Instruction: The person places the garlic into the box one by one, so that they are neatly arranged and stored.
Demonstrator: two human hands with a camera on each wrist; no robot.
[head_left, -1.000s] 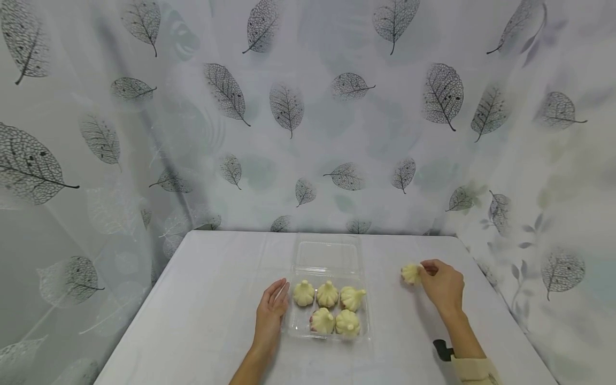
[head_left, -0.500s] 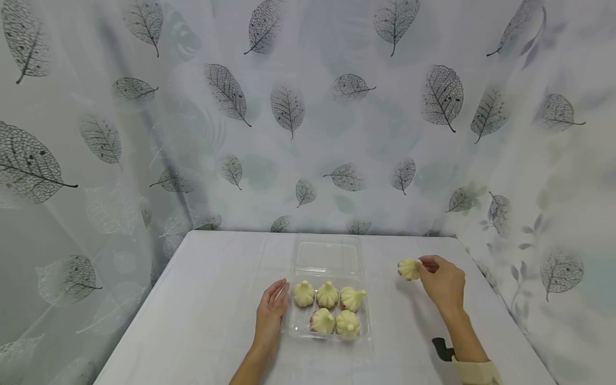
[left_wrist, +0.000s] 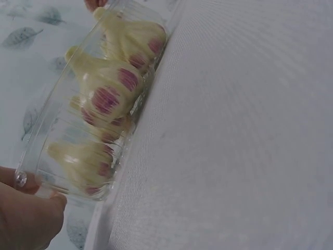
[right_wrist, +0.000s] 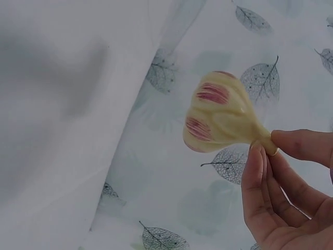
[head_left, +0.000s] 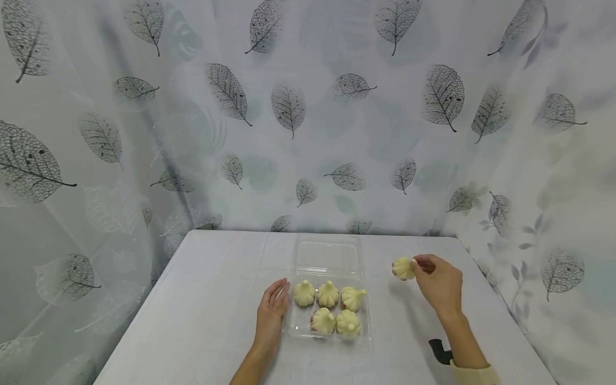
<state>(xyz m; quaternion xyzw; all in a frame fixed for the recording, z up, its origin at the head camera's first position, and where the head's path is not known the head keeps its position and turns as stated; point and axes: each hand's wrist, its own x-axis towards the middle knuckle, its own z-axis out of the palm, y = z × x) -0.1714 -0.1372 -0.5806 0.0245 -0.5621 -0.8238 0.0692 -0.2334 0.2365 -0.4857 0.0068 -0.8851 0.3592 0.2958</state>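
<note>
A clear plastic clamshell box (head_left: 299, 322) lies on the table with its lid (head_left: 327, 255) folded back. Several pale-yellow garlic bulbs (head_left: 328, 294) sit inside, stems up; the front left spot has none. In the left wrist view, purple streaks mark the bulbs (left_wrist: 106, 94) behind the clear wall. My left hand (head_left: 271, 315) rests against the box's left side, fingers fairly straight. Off to the right, above the table, my right hand (head_left: 440, 283) pinches another garlic bulb (head_left: 403, 268). The right wrist view shows thumb and fingertips on that bulb's stem (right_wrist: 264, 139), its streaked base pointing away.
A white cloth covers the table (head_left: 216, 299). Leaf-printed curtains (head_left: 317, 133) hang behind the table and along both sides. A black piece (head_left: 439, 351) sticks out at the right wrist, beside a pale sleeve (head_left: 474, 373).
My right hand has lifted the garlic bulb from near the tabletop and shifted it slightly left, toward the box. The left hand and the box stay in place.
</note>
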